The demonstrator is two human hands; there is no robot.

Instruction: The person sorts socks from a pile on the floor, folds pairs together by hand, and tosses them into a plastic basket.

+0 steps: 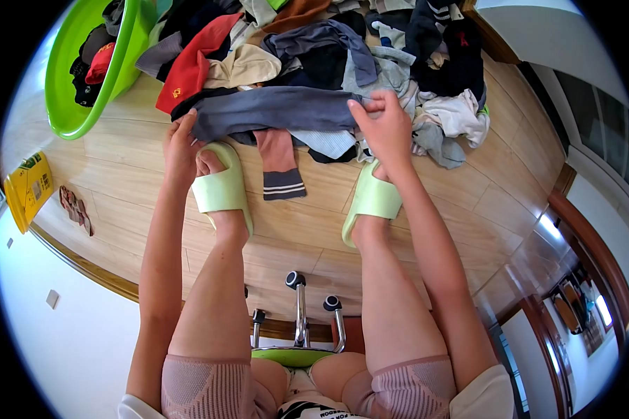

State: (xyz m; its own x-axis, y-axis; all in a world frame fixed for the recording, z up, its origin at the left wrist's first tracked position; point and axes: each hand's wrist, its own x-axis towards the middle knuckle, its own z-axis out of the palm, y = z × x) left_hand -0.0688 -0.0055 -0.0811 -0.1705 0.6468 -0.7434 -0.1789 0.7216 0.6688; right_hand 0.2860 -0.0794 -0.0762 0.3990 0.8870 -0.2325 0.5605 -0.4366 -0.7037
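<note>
Biggest thing first: light wood floor (293,237), with a big messy clothes pile (321,59) spread over the far part, loads of socks in it. Off to the left there's a bright green tub (134,49) with a few dark bits and something red inside. Low down between the knees you get a bit of a green seat (286,357), with shiny wheeled legs showing too.

Main item is the long grey sock (272,112), held stretched out sideways across the near edge of the pile. Over at the left wall sits a yellow container (31,188). Two pale green slippers (237,181) are on the feet, set apart, just this side of the pile.

Left hand (180,143) has the sock's left end pinched, and the right hand (386,129) grips the other end, thumb in front. Smallest: a pinkish sock (279,157) with a striped dark cuff, poking out below the grey one.
</note>
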